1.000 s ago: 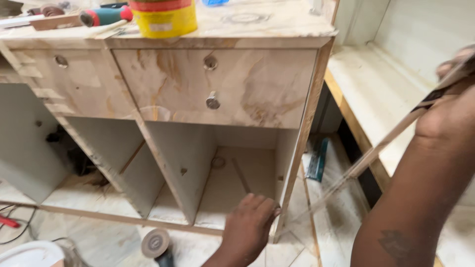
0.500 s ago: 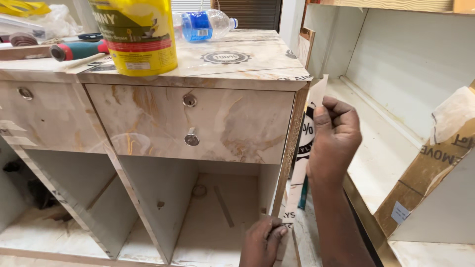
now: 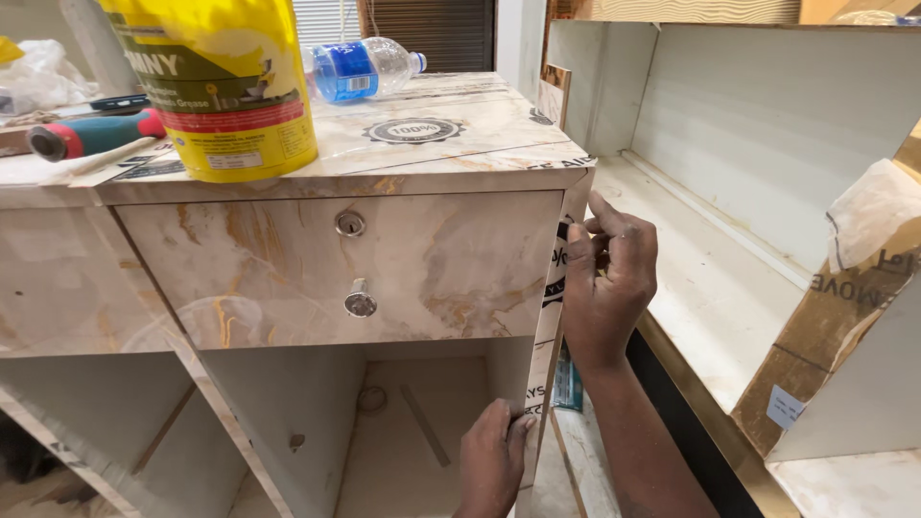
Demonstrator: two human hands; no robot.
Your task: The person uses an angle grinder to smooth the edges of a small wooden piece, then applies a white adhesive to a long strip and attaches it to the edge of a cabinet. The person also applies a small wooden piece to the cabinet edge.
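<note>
Since half a second back, view has closed in and tilted up; right hand (image 3: pixel 606 288) has dropped from the upper part of the side edge to about drawer height, left hand (image 3: pixel 493 467) sits at the same low spot.

Right hand: fingers curled, thumb and fingertips pinching the laminate edge strip (image 3: pixel 554 288) against the cabinet's front right corner. Left hand: closed on the same strip lower down, fingertips wrapped round the edge beside the open compartment (image 3: pixel 403 422). Strip runs down the vertical side edge of the marble-pattern cabinet (image 3: pixel 451 278), printed protective film facing out.

Judgement: step is pressing the strip onto the edge. Keep it flush with the front face, work pressure along from one hand to the other so no bubble stays trapped, don't let the lower end skew.

Around: drawer front with lock (image 3: pixel 350 223) and knob (image 3: pixel 361 303). On top, yellow tub (image 3: pixel 230 86), blue-labelled water bottle (image 3: pixel 369 67), red-handled tool (image 3: pixel 91 134). White shelving (image 3: pixel 767 144) to the right.
</note>
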